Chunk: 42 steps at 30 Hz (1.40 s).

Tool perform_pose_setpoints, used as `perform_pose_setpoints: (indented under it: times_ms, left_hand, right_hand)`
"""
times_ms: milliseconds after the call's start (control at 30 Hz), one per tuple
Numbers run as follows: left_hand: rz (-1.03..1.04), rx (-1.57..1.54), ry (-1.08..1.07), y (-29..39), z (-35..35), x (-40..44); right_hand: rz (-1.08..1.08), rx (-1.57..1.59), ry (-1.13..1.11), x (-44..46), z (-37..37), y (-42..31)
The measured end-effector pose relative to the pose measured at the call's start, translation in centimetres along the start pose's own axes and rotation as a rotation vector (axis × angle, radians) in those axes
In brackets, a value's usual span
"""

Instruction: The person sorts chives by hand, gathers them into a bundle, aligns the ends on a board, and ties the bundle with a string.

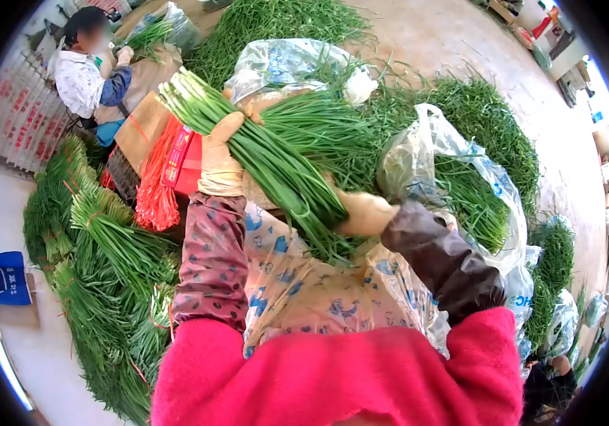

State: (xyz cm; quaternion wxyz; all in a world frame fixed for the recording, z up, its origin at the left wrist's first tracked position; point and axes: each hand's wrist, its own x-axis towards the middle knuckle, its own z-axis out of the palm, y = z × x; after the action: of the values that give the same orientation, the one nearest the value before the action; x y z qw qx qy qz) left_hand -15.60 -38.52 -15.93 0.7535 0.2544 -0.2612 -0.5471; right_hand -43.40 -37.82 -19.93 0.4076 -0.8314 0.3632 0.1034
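A thick bunch of garlic chives lies slantwise across both hands, its pale stem ends up to the left and its green tips down to the right. Near the stem end, my gloved left hand is wrapped round the bunch. My gloved right hand grips it lower down by the leaves, its fingers partly hidden. Behind the bunch, more loose chives lie fanned out. Close to my left wrist hang red ties beside a red box.
Tied chive bundles are heaped at my left. An open plastic bag of chives stands at my right. Green heaps cover the floor ahead. Another person sits at the upper left. A patterned apron covers my lap.
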Motion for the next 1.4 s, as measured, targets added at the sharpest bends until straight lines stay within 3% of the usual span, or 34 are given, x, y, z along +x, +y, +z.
perform_pose_setpoints:
  times_ms: [100, 167, 233, 300, 333, 400, 433, 467, 500, 533, 667, 733, 833, 900, 967, 1067, 1100, 1167, 1233, 1300, 1367, 1400]
  left_hand:
    - [-0.027, 0.071, 0.115, 2.0, -2.5, -0.6]
    - [-0.042, 0.102, 0.114, 3.0, -3.9, -0.8]
    - [-0.055, 0.120, 0.105, 3.3, -4.8, -0.8]
    - [-0.035, 0.187, 0.148, 3.5, -5.8, -0.8]
    - [-0.033, 0.170, 0.155, 3.4, -6.3, -0.7]
    - [-0.047, 0.177, 0.191, 3.3, -7.4, -0.8]
    - [-0.055, 0.177, 0.224, 3.2, -7.5, -0.9]
    - [0.077, 0.184, 0.208, 2.7, -5.3, -1.6]
    - [0.070, 0.187, 0.199, 2.4, -4.8, -2.0]
    - [0.099, 0.172, 0.210, 2.2, -4.4, -2.3]
    - [0.159, 0.125, 0.192, 1.8, -2.7, -4.0]
    - [0.142, 0.056, 0.159, 1.8, -2.7, -4.8]
    - [0.210, 0.084, 0.111, 1.4, -3.4, -5.4]
    - [0.233, 0.074, 0.120, 1.6, -4.0, -5.5]
    - [0.213, 0.049, 0.117, 1.8, -4.6, -5.5]
    - [0.250, 0.111, 0.102, 2.2, -3.9, -5.9]
    - [0.247, 0.113, 0.098, 2.3, -4.1, -5.9]
    - [0.193, 0.028, 0.042, 2.9, -5.3, -6.0]
    - [0.185, 0.060, 0.033, 3.2, -6.0, -6.0]
    - [0.197, 0.082, 0.034, 3.2, -6.1, -6.1]
    - [0.185, 0.081, 0.065, 2.8, -5.3, -6.5]
    - [0.199, 0.091, 0.075, 2.6, -5.1, -6.6]
  right_hand:
    - [0.184, -0.264, -0.279, -2.7, 1.7, 3.9]
    - [0.300, -0.361, -0.188, -3.3, 0.6, 6.1]
    - [0.385, -0.347, 0.050, -3.5, -1.9, 6.4]
    - [0.216, -0.252, 0.371, -4.0, -4.5, 3.8]
    - [0.216, -0.243, 0.369, -4.2, -5.0, 2.2]
    - [-0.060, 0.132, 0.302, -4.1, -5.5, -1.9]
    - [-0.060, 0.281, 0.185, -4.4, -5.3, -4.7]
    - [-0.079, 0.346, 0.106, -3.4, -3.5, -5.2]
    - [0.063, 0.444, -0.049, -3.0, -2.9, -6.9]
    - [0.101, 0.413, -0.069, -2.4, -2.2, -8.1]
    - [0.219, 0.517, 0.032, 1.2, 0.8, -8.8]
    - [0.253, 0.932, 0.068, 1.9, 2.1, -9.0]
    - [0.203, 1.117, 0.195, 1.7, 3.4, -9.2]
    - [0.125, 0.829, 0.233, 1.4, 4.3, -8.7]
    - [-0.042, 0.204, 0.386, 1.4, 5.9, -8.0]
    - [-0.039, -0.214, -0.019, 1.6, 7.9, -5.1]
    - [-0.334, -0.039, 0.272, 3.4, 16.0, 2.7]
    - [0.021, -0.194, -0.107, 0.5, 12.0, 1.4]
    - [0.151, -0.176, -0.194, -2.0, 7.7, -0.1]
    - [0.107, 0.178, 0.018, -4.9, 4.4, -1.2]
    - [0.237, 0.750, 0.066, -7.2, 1.2, -3.6]
    - [0.181, 0.750, 0.204, -6.7, 1.4, -3.7]
